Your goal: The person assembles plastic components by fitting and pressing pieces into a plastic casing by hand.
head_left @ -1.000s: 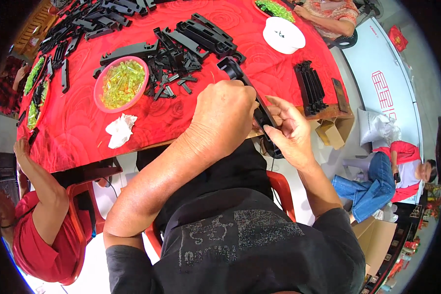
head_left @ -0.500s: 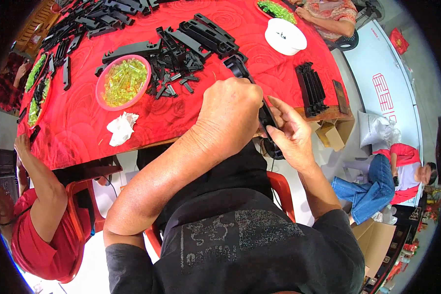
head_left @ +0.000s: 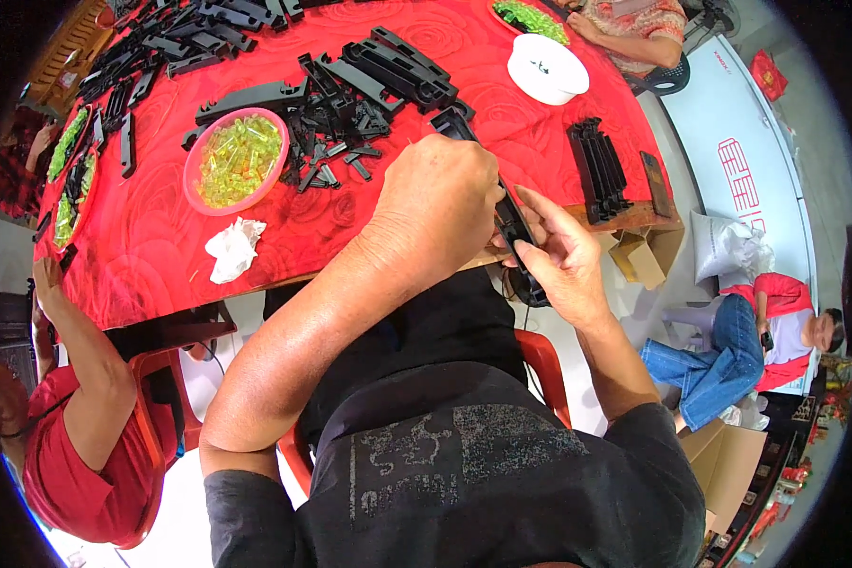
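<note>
Right hand [head_left: 563, 265] grips a black strip [head_left: 511, 222], left hand [head_left: 440, 201] hides its hold; right row [head_left: 600, 170] seems done, far-left pile [head_left: 199, 38] unworked.

1. Bench [head_left: 142, 275] under red rose-patterned cloth [head_left: 516, 118].
2. Near edge: crumpled tissue [head_left: 235, 251], pink bowl [head_left: 190, 186] beyond.
3. Middle: piled black parts [head_left: 398, 71].
4. Right near corner: black strips [head_left: 597, 172], dark slab [head_left: 657, 185].
5. Toward right edge: white bowl [head_left: 549, 90].

Informal assembly workshop; whether set in home or shop cannot be told. Bench [head_left: 648, 216] covered with red rose-patterned cloth [head_left: 142, 237], heaped with black plastic parts [head_left: 398, 71]; yellow-green pieces [head_left: 237, 163] held in pink bowl [head_left: 200, 203]; red chair [head_left: 153, 360] occupied by co-worker [head_left: 80, 473].
</note>
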`<state>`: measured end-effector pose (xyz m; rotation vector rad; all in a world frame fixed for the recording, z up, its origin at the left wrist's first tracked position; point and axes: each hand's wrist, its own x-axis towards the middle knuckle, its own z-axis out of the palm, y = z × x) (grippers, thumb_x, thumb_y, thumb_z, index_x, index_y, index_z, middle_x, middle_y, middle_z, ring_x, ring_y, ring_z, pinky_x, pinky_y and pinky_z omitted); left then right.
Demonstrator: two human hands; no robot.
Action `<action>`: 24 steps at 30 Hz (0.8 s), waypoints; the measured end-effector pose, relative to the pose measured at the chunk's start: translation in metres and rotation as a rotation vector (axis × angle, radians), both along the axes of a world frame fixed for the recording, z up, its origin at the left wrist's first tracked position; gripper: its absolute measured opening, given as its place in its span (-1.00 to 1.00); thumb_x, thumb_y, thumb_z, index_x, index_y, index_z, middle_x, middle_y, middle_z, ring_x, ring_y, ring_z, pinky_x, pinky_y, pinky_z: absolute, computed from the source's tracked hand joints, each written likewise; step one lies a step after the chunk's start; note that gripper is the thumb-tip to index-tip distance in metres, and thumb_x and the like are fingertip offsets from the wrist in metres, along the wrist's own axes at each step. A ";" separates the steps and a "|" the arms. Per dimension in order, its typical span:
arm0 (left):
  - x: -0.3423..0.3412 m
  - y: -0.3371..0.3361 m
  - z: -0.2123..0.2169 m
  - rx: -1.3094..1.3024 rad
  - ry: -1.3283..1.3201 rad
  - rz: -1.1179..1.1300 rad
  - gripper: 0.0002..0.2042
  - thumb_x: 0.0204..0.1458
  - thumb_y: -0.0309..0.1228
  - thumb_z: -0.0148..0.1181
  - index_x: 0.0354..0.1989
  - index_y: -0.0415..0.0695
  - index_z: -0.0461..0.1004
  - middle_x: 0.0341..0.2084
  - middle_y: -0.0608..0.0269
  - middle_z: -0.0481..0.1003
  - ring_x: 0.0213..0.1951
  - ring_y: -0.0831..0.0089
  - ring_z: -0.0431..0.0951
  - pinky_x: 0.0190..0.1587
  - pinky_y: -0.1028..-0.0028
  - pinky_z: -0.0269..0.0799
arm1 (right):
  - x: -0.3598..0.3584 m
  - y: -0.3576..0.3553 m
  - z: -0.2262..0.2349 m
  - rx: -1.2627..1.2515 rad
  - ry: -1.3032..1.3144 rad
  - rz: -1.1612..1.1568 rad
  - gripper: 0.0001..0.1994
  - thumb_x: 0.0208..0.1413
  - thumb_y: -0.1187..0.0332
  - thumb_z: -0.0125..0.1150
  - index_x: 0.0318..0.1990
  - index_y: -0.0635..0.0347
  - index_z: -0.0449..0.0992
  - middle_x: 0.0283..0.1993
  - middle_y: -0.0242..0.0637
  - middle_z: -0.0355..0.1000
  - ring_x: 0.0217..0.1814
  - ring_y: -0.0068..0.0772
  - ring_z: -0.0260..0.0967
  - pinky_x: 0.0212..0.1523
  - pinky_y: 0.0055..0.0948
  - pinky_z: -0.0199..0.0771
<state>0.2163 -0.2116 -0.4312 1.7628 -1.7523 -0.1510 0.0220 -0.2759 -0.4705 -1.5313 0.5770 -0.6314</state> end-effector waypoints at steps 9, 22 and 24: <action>-0.003 -0.001 -0.004 -0.022 -0.010 -0.020 -0.86 -0.06 -0.42 0.19 -0.52 -0.25 0.55 -0.57 -0.04 0.51 -0.42 -0.01 0.56 -0.31 0.14 0.47 | -0.003 -0.003 -0.002 -0.019 0.019 0.040 -0.46 0.13 0.70 0.06 0.30 0.36 0.21 0.10 -0.16 0.41 0.00 -0.52 0.44 -0.08 -0.50 0.55; -0.013 0.005 -0.005 -0.090 -0.125 0.051 -0.89 -0.11 -0.43 0.20 -0.57 -0.18 0.47 -0.57 0.07 0.47 -0.45 0.05 0.54 -0.38 0.15 0.48 | -0.001 0.000 -0.003 0.016 -0.002 0.000 -0.46 0.12 0.72 0.01 0.30 0.35 0.22 0.09 -0.15 0.43 -0.05 -0.48 0.48 -0.04 -0.53 0.52; -0.017 0.006 -0.004 -0.102 -0.126 0.047 -0.88 -0.11 -0.43 0.20 -0.58 -0.18 0.46 -0.58 0.07 0.47 -0.45 0.05 0.54 -0.38 0.15 0.47 | -0.002 -0.001 -0.006 0.015 0.010 -0.006 -0.46 0.11 0.72 0.00 0.30 0.36 0.22 0.09 -0.15 0.43 -0.06 -0.49 0.48 -0.04 -0.55 0.50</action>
